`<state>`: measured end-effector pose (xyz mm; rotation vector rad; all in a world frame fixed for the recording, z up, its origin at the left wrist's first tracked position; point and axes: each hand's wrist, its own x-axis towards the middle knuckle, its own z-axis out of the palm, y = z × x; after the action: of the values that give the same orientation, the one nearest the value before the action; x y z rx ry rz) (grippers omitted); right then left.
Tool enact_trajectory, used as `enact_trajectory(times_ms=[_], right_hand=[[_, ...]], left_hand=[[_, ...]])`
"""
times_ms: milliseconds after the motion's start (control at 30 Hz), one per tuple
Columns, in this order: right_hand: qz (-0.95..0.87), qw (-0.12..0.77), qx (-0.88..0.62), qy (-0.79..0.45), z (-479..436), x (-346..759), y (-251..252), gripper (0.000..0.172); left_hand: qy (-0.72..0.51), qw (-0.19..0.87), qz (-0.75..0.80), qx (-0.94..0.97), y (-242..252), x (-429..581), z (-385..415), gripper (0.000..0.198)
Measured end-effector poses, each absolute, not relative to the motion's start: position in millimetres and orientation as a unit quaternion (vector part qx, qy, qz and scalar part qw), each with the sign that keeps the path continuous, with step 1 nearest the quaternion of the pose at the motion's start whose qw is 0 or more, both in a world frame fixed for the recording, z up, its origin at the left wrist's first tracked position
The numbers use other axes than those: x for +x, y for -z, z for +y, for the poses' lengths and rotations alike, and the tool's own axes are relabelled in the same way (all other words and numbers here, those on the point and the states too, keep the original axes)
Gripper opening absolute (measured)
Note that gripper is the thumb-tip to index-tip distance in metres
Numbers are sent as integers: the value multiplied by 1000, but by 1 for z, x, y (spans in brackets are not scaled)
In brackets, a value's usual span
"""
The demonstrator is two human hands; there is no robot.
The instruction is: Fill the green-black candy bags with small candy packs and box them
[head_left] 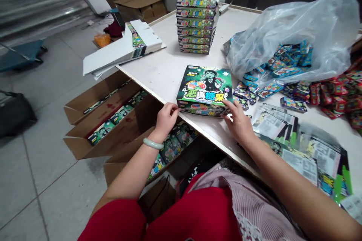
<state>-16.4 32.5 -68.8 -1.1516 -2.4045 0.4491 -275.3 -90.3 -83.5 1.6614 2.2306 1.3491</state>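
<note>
A closed green and black candy box (pixel 207 77) with a cartoon figure and colourful lettering on its lid lies near the table's front edge. At its front left corner is my left hand (pixel 166 117), thumb and fingers pinched together on the corner. My right hand (pixel 239 120) grips the front right corner, thumb at the front and fingers over the side. Small blue and purple candy packets (pixel 268 90) lie just beyond my right hand. Printed flat pouches (pixel 274 122) are spread beside my right forearm.
Behind the box stands a stack of similar boxes (pixel 195 30), the top one's lid raised. A clear plastic bag (pixel 283 22) of blue packets stands right, beside red packets (pixel 339 94). Flat white cartons (pixel 113 51) overhang the left edge. Open cardboard cartons (pixel 113 150) with green boxes sit below.
</note>
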Motion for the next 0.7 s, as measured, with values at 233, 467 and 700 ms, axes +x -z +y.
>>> enact_trajectory(times_ms=[233,467,700], right_hand=[[-854,233,-421,-199,33,-18,74,48],[-863,211,-432,-152,31,-18,71,45],[-879,250,-391,-106,40,-16,69,49]], left_hand=[[-411,1,717,562,91,-279,-86,14],[-384,-15,709,592,93,-282,-87,14],[-392,-29,708,587,98,-282,-82,12]])
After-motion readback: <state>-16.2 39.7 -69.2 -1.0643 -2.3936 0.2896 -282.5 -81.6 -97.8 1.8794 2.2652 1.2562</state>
